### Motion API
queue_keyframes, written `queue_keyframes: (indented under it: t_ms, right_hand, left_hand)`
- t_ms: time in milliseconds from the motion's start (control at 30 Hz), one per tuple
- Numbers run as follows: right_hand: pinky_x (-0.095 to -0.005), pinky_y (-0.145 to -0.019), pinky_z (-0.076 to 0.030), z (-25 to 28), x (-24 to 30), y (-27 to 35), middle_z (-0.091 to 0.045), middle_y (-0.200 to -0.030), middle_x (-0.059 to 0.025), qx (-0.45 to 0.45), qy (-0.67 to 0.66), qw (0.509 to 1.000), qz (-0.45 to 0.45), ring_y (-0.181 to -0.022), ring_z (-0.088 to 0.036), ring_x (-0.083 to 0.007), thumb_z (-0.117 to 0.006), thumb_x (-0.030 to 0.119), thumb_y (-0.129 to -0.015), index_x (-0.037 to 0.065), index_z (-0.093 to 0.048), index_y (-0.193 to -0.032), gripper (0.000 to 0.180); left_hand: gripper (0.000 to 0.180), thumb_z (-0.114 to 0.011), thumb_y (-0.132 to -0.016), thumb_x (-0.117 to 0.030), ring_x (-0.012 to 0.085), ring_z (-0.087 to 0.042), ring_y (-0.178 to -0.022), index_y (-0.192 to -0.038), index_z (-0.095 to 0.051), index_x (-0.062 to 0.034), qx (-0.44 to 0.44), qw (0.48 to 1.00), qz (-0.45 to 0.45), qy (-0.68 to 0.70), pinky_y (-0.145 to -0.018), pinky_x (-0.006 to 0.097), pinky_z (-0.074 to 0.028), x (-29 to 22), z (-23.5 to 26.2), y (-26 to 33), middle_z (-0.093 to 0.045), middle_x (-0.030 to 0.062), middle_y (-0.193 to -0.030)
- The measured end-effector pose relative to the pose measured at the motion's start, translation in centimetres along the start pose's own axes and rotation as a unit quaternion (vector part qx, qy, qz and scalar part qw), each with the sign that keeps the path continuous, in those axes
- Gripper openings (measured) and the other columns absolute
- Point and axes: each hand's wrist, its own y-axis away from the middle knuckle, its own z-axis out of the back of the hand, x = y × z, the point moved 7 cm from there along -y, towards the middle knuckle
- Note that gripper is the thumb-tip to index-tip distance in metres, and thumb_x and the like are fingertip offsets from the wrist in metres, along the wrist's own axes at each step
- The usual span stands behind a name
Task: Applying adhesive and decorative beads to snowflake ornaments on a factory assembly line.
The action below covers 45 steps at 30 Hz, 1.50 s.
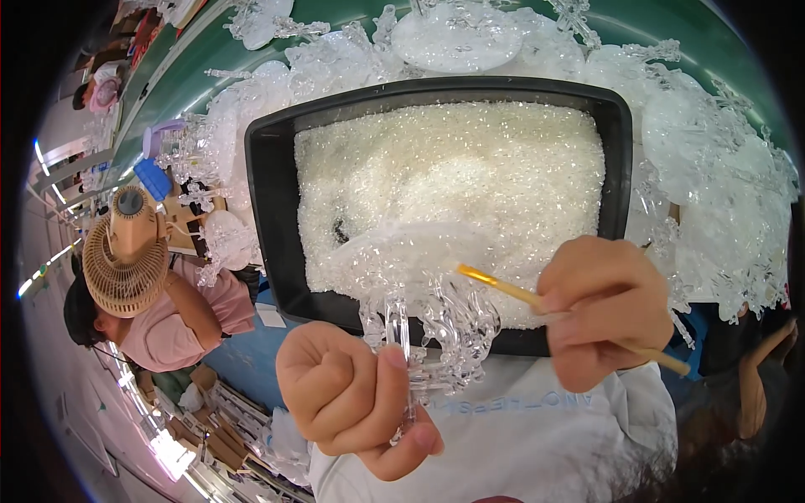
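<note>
My left hand (356, 394) is closed round the stem of a clear plastic ornament (457, 327), which has branching, figure-like shapes and a pale rounded part at its far end. In my right hand (604, 306) a thin paintbrush (520, 293) is pinched, its wooden handle sticking out past the palm. The brush's golden end points left and lies close to the ornament; I cannot tell if they touch. Beneath both is a black tray (616, 168) filled with small, clear, glittering granules (453, 168). The ornament overlaps the tray's near edge.
Many clear plastic ornaments (713, 176) are heaped behind and beside the tray on a green table (738, 42). A blue block-like container (153, 178) and a beige fan (126, 251) stand at the left. A person in pink (193, 327) sits there; another person's arm (759, 377) shows at the right.
</note>
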Motion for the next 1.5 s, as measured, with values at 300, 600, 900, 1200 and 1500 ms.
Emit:
queue_keyframes:
  t_ms: [300, 600, 900, 1200, 1500]
  right_hand:
    - [-0.0312, -0.048, -0.049, 0.6, 0.1, 0.1, -0.066, -0.080, -0.0191, -0.007, -0.003, 1.000, 0.010, -0.057, -0.063, -0.0250, -0.072, -0.009, -0.059, -0.004, -0.069, -0.085, 0.027]
    - [-0.0302, -0.048, -0.049, 0.3, 0.1, -0.1, -0.065, -0.075, -0.0163, -0.028, 0.006, 1.000, 0.009, -0.057, -0.061, -0.0239, -0.069, -0.012, -0.057, -0.004, -0.069, -0.083, 0.026]
    - [-0.0318, -0.058, -0.057, -0.9, -0.6, -0.3, -0.067, -0.095, -0.0178, 0.108, 0.053, 0.991, -0.063, -0.072, -0.070, -0.0253, -0.071, -0.005, -0.076, 0.003, -0.067, -0.092, 0.018]
    - [-0.0296, -0.058, -0.058, 1.7, 0.1, 1.2, -0.063, -0.100, -0.0193, -0.083, -0.022, 0.996, 0.003, -0.068, -0.066, -0.0223, -0.073, -0.002, -0.086, 0.004, -0.060, -0.110, 0.028]
    - [-0.0352, -0.057, -0.059, -1.2, 0.9, 1.0, -0.069, -0.095, -0.0235, 0.055, 0.064, 0.986, 0.142, -0.066, -0.067, -0.0301, -0.078, -0.008, -0.065, -0.003, -0.070, -0.091, 0.028]
  left_hand:
    - [0.030, -0.046, -0.108, -0.036, 0.0068, -0.039, -0.040, -0.115, -0.057, -0.0095, 0.007, 1.000, 0.000, -0.012, -0.044, 0.024, -0.021, -0.1, 0.1, 0.0, -0.064, 0.0028, -0.062]
    - [0.029, -0.045, -0.108, -0.036, 0.0076, -0.040, -0.039, -0.114, -0.057, -0.0100, 0.005, 1.000, 0.006, -0.002, -0.044, 0.024, -0.022, 0.2, -0.1, 0.0, -0.063, 0.0029, -0.059]
    - [0.027, -0.047, -0.108, -0.034, 0.0069, -0.038, -0.039, -0.111, -0.058, -0.0094, -0.009, 1.000, 0.014, 0.006, -0.043, 0.024, -0.021, 0.2, -0.3, 0.2, -0.064, 0.0038, -0.060]
    - [0.023, -0.066, -0.099, -0.017, 0.0196, -0.051, -0.045, -0.098, -0.061, 0.0053, 0.072, 0.966, 0.246, 0.041, -0.040, 0.030, -0.032, 4.2, -0.5, 0.1, -0.069, 0.0210, -0.072]
    - [0.030, -0.067, -0.099, -0.017, 0.0161, -0.065, -0.062, -0.102, -0.071, 0.0119, -0.053, 0.878, 0.465, -0.100, -0.060, 0.024, -0.050, 5.1, 0.0, 2.2, -0.073, 0.0169, -0.083]
